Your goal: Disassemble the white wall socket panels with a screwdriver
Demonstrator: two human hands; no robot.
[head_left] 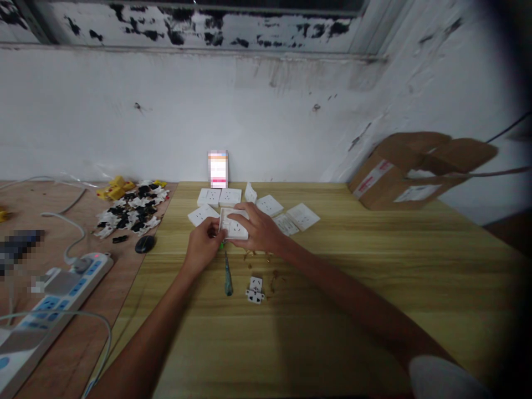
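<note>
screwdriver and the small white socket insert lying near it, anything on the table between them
Nothing: in the head view, bare wooden table separates the green-handled screwdriver from the small white socket insert. The brownish scattered bits lie on the insert's other side.

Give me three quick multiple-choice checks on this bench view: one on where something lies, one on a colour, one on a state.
1. Where does the screwdriver lie?
A. On the table just near of the two hands
B. Inside the cardboard box
C. On the power strip

2. What colour is the screwdriver's handle?
A. Red
B. Green
C. White

3. What is the state of the white socket plate?
A. Lying untouched among the other plates
B. Held between both hands
C. Stacked on the cardboard box

Answers:
1 A: it rests on the wooden table below the left hand and beside a small white socket insert.
2 B: the handle shows green.
3 B: the right hand covers its top edge while the left hand's fingers grip its left side.
</note>
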